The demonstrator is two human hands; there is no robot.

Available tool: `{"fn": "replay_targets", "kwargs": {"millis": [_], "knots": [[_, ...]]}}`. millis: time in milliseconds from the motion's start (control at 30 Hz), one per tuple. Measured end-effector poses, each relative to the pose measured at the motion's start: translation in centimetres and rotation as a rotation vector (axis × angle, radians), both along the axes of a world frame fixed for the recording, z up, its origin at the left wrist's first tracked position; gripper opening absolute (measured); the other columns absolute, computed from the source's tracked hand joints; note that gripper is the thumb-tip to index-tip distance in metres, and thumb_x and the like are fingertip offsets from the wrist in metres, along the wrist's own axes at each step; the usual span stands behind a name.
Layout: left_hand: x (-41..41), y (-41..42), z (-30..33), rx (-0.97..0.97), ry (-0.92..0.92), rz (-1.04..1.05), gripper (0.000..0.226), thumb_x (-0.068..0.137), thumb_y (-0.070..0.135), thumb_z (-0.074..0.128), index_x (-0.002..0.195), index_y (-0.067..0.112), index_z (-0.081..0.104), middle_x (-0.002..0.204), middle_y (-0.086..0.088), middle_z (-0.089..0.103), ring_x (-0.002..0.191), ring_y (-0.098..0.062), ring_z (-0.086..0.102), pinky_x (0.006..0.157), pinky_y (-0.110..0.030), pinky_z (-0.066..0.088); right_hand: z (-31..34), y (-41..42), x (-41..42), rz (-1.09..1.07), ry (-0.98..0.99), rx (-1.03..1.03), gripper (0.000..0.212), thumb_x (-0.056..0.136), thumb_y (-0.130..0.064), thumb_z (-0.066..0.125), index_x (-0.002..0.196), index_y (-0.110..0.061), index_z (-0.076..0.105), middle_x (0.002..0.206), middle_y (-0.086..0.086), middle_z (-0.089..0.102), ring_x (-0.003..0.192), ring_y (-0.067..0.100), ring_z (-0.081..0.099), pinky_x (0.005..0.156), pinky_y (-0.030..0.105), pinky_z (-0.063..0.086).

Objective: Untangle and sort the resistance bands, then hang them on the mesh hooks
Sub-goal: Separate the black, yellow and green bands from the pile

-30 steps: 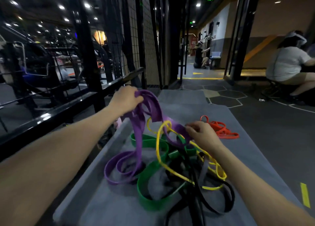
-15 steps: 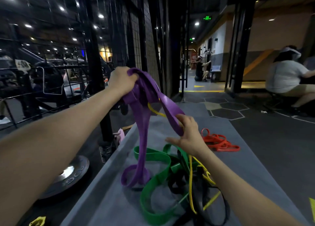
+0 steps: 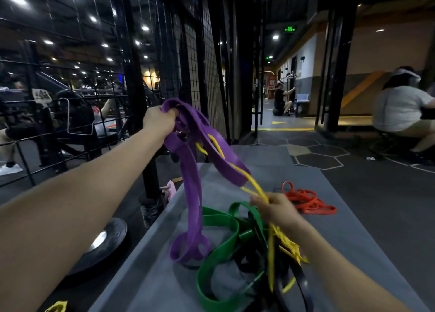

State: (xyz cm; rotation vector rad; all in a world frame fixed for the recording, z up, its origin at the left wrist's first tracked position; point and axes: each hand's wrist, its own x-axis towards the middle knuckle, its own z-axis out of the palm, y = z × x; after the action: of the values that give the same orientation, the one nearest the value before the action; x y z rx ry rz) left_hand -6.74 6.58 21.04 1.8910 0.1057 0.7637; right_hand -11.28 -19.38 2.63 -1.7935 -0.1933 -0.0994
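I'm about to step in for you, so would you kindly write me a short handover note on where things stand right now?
Left hand grips the purple band, lifted, its low end on the mat.
Right hand pinches the yellow band, which threads through the purple one.
Green band and black bands lie tangled on the mat; red band lies apart.
Done: red looks sorted out.
Left: free purple from yellow, untangle the rest, hang all on the mesh.

Black bands (image 3: 292, 285) run off the bottom edge, partly buried under the green band (image 3: 211, 260). Right hand (image 3: 275, 209) hides its fingertips and where the yellow band (image 3: 253, 182) passes through. Yellow object (image 3: 56, 306) bottom-left is cropped, unidentifiable.
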Motion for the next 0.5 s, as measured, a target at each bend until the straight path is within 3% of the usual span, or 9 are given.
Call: {"fn": "replay_targets", "kwargs": {"millis": [100,167,233,333,400,500], "knots": [[0.9,1.5,-2.2,0.032,0.065,-0.008,0.017,0.083,0.023,0.062,0.067,0.018,0.059,0.082,-0.010,0.062,0.076,-0.021,0.056,0.070,-0.031,0.045,2.6,-4.0,-0.7,-0.117,-0.053,0.212,0.030,0.079,-0.038,0.066,0.069,-0.010,0.064,0.055,0.009,0.046,0.048,0.018,0.044,0.054,0.027,0.039],[1.5,1.6,-4.5,0.152,0.138,-0.047,0.010,0.083,0.022,0.065,0.079,0.012,0.065,0.083,-0.014,0.063,0.079,-0.022,0.057,0.072,-0.031,0.043,4.0,-6.4,-1.1,-0.207,-0.051,0.272,0.022,0.086,-0.024,0.061,0.070,-0.009,0.061,0.043,0.004,0.043,0.034,0.010,0.043,0.042,0.018,0.041],[1.6,1.2,-6.8,0.288,0.185,-0.070,0.013,0.083,0.022,0.066,0.084,0.009,0.066,0.083,-0.017,0.065,0.082,-0.025,0.060,0.071,-0.031,0.042,4.8,-8.6,-1.4,-0.307,-0.084,0.148,0.023,0.091,-0.013,0.057,0.070,-0.005,0.061,0.043,0.004,0.035,0.033,0.009,0.033,0.035,0.016,0.029],[1.4,0.9,-9.9,0.393,0.258,-0.086,0.008,0.085,0.023,0.064,0.082,0.016,0.063,0.071,-0.006,0.061,0.067,-0.016,0.064,0.058,-0.023,0.042,4.6,-10.4,-1.9,-0.328,-0.112,-0.044,0.031,0.085,-0.018,0.065,0.078,0.013,0.061,0.049,0.004,0.031,0.046,0.016,0.028,0.046,0.027,0.024],[1.2,1.0,-11.8,0.410,0.306,-0.100,0.008,0.085,0.026,0.064,0.086,0.018,0.063,0.068,-0.002,0.059,0.062,-0.012,0.062,0.054,-0.020,0.043,4.2,-10.7,-2.5,-0.330,-0.083,-0.169,0.033,0.081,-0.022,0.070,0.068,0.007,0.061,0.047,0.001,0.033,0.046,0.013,0.030,0.044,0.024,0.026],[1.1,1.4,-14.6,0.481,0.391,-0.042,0.016,0.083,0.040,0.063,0.090,0.026,0.060,0.087,-0.006,0.065,0.079,-0.025,0.062,0.069,-0.030,0.048,4.0,-10.2,-3.4,-0.264,-0.072,-0.360,0.036,0.079,-0.023,0.073,0.056,-0.005,0.053,0.046,-0.001,0.035,0.043,0.009,0.033,0.038,0.013,0.025]]}}
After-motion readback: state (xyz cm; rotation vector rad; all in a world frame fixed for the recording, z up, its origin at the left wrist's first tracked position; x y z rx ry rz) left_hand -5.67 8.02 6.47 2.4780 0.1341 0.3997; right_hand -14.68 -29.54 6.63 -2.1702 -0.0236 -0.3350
